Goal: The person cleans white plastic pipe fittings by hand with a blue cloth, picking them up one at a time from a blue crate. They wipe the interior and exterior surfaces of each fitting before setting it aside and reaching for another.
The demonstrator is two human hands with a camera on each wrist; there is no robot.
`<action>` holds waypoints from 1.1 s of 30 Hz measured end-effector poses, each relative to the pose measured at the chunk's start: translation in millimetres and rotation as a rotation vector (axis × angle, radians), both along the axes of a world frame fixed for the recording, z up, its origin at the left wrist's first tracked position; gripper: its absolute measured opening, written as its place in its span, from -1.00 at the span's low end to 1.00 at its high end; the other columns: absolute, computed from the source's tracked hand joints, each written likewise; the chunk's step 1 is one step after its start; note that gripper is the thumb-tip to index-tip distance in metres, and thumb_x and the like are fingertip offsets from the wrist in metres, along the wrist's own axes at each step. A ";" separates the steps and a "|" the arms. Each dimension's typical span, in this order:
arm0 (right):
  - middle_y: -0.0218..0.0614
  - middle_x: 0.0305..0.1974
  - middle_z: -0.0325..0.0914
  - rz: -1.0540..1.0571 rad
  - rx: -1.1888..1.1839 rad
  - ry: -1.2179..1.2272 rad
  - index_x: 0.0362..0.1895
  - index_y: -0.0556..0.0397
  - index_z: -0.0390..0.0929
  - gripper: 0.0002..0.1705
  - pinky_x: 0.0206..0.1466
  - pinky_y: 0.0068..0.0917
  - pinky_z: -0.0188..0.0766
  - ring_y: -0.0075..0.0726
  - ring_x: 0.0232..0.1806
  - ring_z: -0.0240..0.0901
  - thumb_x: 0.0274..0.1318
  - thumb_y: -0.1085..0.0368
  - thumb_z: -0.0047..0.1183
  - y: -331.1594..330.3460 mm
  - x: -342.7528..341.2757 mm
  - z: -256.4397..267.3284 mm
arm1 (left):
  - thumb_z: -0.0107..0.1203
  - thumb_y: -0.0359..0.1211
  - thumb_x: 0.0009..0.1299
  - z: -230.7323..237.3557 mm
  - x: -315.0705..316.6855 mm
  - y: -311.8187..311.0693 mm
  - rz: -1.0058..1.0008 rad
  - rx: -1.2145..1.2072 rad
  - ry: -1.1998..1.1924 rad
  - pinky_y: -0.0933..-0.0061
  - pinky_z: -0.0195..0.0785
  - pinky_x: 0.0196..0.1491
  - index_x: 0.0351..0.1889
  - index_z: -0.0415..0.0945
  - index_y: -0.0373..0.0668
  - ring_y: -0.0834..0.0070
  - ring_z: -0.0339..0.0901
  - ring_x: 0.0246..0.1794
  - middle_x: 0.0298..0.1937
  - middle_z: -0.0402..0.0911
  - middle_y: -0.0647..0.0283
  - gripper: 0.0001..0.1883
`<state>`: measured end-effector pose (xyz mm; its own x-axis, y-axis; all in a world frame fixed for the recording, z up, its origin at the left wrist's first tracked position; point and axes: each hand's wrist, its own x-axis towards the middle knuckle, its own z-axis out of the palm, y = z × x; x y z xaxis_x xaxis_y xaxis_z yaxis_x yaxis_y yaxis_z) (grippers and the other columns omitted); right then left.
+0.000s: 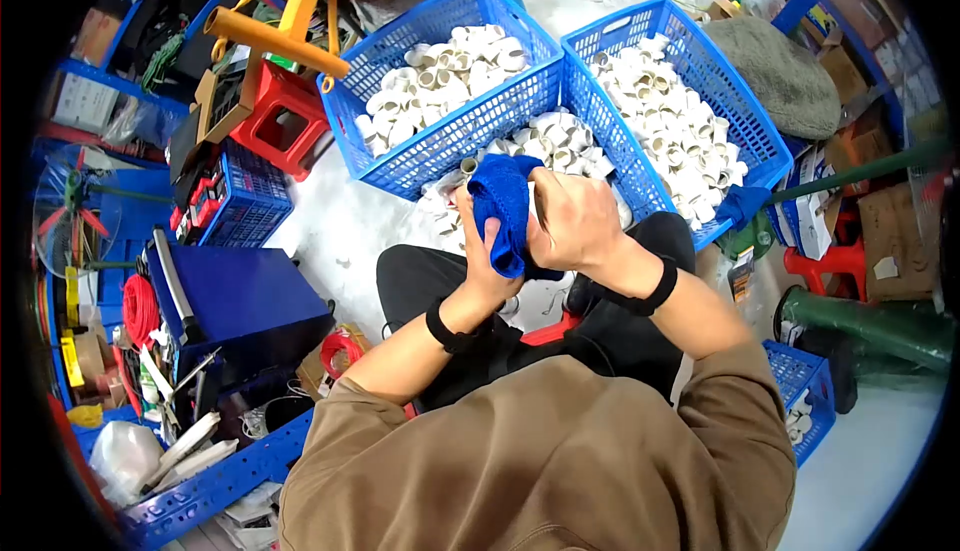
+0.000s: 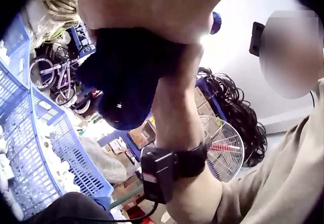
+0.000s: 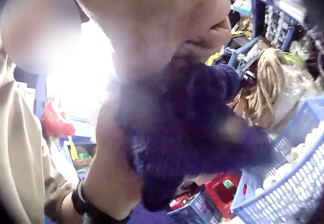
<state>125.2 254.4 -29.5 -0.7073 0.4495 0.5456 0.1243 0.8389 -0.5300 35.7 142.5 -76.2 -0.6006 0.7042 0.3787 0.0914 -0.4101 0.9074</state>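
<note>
The left hand [image 1: 480, 256] curls around a blue cloth [image 1: 503, 213] at its eight o'clock side; the right hand [image 1: 580, 219], fingers bent, pinches it at three o'clock. Clock positions refer to the head view, centred on the cloth. The floor [image 1: 335, 241] is pale, smooth and faintly glossy. Blue shelving [image 1: 230, 476], crowded with tools and cables, borders it from seven to ten o'clock. Two perforated crates, also blue, stand close together: the first crate [image 1: 450, 148] near twelve o'clock, the second crate [image 1: 730, 91] at two. A dark blue box [image 1: 250, 296] occupies nine o'clock, and a red stool [image 1: 285, 121] ten. The cloth, held above the lap, is bunched into loose folds, with a towel-like nap; a white sliver beside the right hand is too small to identify. White fittings [image 1: 450, 76], short and open-ended, fill both crates, with more heaped between crates and knees.
</note>
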 end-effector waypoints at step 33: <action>0.26 0.27 0.21 0.189 -0.004 0.343 0.18 0.21 0.32 -0.20 0.36 0.06 0.11 0.32 0.30 0.21 0.36 -0.34 -0.20 -55.1 40.5 -0.6 | -0.16 0.40 0.42 63.6 11.8 -60.3 -0.205 -0.307 0.293 0.32 0.38 0.06 0.22 0.32 -0.20 0.29 0.56 -0.04 -0.08 0.56 0.09 -0.16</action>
<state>165.7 199.3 -30.1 -0.5547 0.3311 0.7633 -0.2174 0.8279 -0.5171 47.5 82.2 -12.6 -0.3365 0.9029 0.2673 0.3068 -0.1632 0.9377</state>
